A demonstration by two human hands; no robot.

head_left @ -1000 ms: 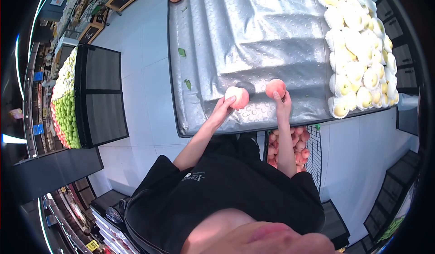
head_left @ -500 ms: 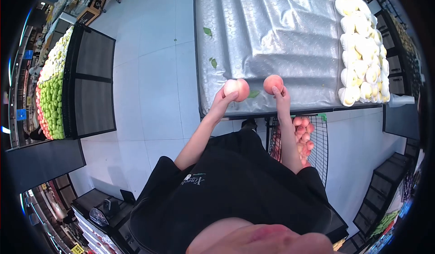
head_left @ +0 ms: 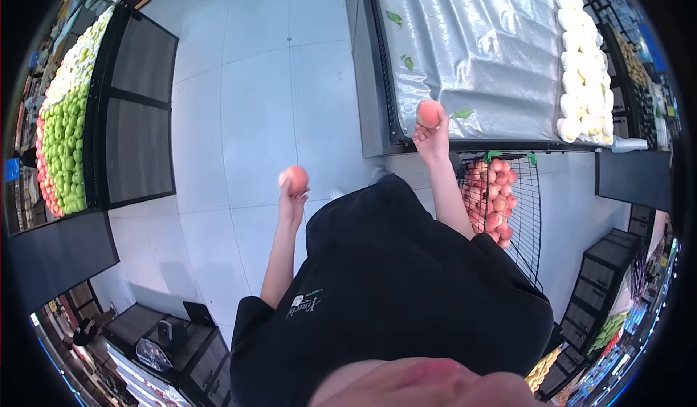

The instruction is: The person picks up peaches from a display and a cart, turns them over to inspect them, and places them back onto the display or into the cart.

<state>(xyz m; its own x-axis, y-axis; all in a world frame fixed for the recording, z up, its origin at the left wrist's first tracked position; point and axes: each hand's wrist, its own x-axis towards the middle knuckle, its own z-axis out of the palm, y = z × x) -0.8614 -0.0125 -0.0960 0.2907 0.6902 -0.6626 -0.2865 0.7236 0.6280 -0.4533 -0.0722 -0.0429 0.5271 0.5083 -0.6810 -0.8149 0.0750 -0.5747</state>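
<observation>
A pinkish peach (head_left: 294,178) is held in my left hand (head_left: 292,202), above the floor and to the left of the display stand. My right hand (head_left: 433,140) grips another peach (head_left: 429,114) over the near left corner of the stand's silver bubble-textured liner (head_left: 486,51). Beside that hand a green leaf (head_left: 462,114) lies on the liner. Below my right forearm stands a black wire shopping cart (head_left: 526,211) with many loose peaches (head_left: 497,196) inside.
White-wrapped fruit (head_left: 583,73) lines the right side of the stand. Two more leaves lie near its left edge. Across the tiled floor (head_left: 254,102), a dark stand (head_left: 138,109) carries green fruit (head_left: 67,138). A dark cabinet (head_left: 160,342) is at lower left.
My left hand has swung left and down with its peach, off the stand. The view has turned, and the stand now sits further right. My right hand still holds its peach.
</observation>
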